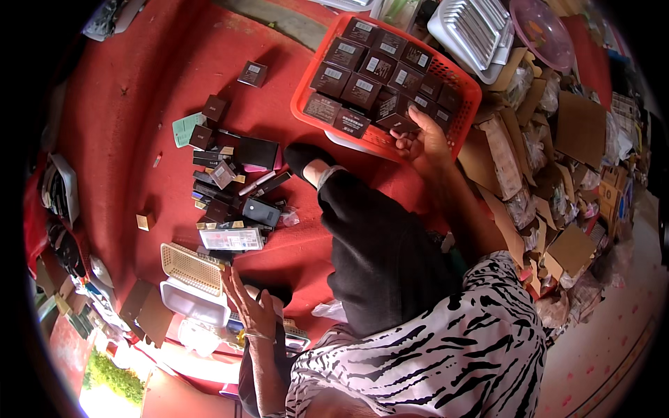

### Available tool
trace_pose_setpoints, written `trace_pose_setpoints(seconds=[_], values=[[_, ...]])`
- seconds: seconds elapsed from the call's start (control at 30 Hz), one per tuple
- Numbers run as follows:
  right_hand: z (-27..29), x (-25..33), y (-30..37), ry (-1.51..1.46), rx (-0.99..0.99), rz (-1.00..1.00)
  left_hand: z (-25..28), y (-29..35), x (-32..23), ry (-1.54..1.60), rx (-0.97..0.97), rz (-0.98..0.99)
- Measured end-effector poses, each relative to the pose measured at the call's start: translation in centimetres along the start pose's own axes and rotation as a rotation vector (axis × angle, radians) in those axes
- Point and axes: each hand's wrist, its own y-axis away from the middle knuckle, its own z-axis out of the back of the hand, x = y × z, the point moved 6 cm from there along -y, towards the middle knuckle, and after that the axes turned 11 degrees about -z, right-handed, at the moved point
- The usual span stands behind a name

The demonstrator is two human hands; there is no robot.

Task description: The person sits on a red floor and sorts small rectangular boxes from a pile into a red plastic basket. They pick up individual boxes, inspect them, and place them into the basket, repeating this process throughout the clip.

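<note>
Small boxes fill the basket (460, 87) ahead on the right, the right hand (420, 139) at its near rim, while loose boxes (230, 188) lie scattered on the floor (160, 90) to the left.

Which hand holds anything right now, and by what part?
The right hand grips a small dark box by its lower edge at the red basket. The left hand holds nothing; its fingers rest by the white tray.

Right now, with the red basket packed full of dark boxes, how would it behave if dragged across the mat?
The red basket looks like thin perforated plastic, so its walls would probably flex. Packed with dark boxes, it is likely heavy for its size and may drag rather than slide on the red mat. The right hand holds one box at the rim, so the top ones seem loose.
</note>
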Motion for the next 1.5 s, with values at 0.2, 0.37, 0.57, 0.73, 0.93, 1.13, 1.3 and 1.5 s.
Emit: trace_pose_setpoints(seconds=[0.2,0.37,0.57,0.73,0.93,1.13,1.3,1.5], values=[[-0.2,0.0,-0.8,-0.010,0.152,0.042,-0.5,0.8,1.1,0.001,-0.011,0.000],[1.4,0.8,-1.6,0.572,-0.142,0.768,0.1,0.5,0.4,0.017,0.014,0.006],[1.4,0.6,-1.4,0.842,-0.325,0.771,-0.3,1.1,1.1,0.004,0.023,0.035],[0.1,1.1,-0.2,0.943,-0.429,0.918,-0.6,1.3,1.4,0.041,0.015,0.039],[0.1,1.4,-2.1,0.929,-0.482,0.892,-0.6,1.2,1.0,0.037,0.037,0.033],[-0.6,1.8,0.5,0.915,-0.543,0.905,-0.8,1.2,1.2,-0.003,0.062,0.005],[-6.2,5.3,4.8,0.945,-0.363,1.425,-0.6,1.1,0.8,-0.011,0.062,-0.020],[-12.7,6.8,-1.6,1.610,-0.627,1.460,-0.5,0.9,0.3,-0.019,0.063,-0.043]])
